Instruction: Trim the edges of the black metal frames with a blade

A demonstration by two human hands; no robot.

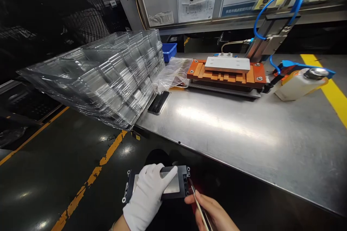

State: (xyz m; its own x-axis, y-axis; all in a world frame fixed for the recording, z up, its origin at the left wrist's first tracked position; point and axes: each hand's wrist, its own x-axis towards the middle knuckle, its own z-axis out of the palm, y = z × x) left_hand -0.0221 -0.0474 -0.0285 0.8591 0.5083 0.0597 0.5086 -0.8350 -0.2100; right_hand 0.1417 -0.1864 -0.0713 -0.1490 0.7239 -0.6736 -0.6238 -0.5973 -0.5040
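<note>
My left hand [148, 196], in a white glove, grips a black rectangular plastic part [182, 192] with a silvery metal plate [172, 183] set in its face. The part is held below the table's front edge, and small round metal-coloured rings show at its corners. My bare right hand [210, 209] is closed around a slim pointed hand tool [199, 205] with a pale shaft. Its dark tip lies close beside the part's right end; whether it touches cannot be made out.
A stack of clear plastic trays [116, 79] overhangs the left end of the metal table [217, 126]. Beside it lie a phone [159, 103] and a plastic bag [173, 74]. Farther back stand an orange fixture [227, 74] with a white block, a blue bin [169, 51] and a bottle [295, 83].
</note>
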